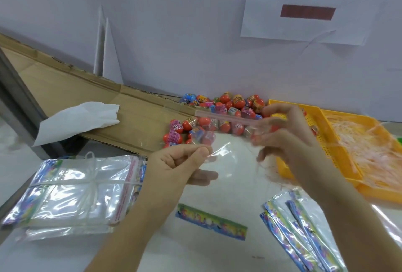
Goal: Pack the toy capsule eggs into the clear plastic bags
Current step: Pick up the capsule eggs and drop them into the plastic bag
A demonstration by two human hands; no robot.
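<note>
A heap of red, orange and blue toy capsule eggs (226, 108) lies on the table against the wall. In front of the heap I hold one clear plastic bag (230, 150) up in the air. My left hand (182, 163) pinches its left edge between thumb and forefinger. My right hand (289, 132) grips the top right of the bag near its pink sealing strip (228, 118). The bag's printed bottom band (211, 221) hangs low over the white tabletop. I cannot tell whether any egg is inside the bag.
A tied bundle of clear bags (76, 191) lies at the left. Several loose printed bags (302, 232) are fanned out at the lower right. Yellow perforated trays (345, 156) with plastic strips stand at the right. Flattened cardboard (87, 102) and a white cloth (80, 117) lie behind.
</note>
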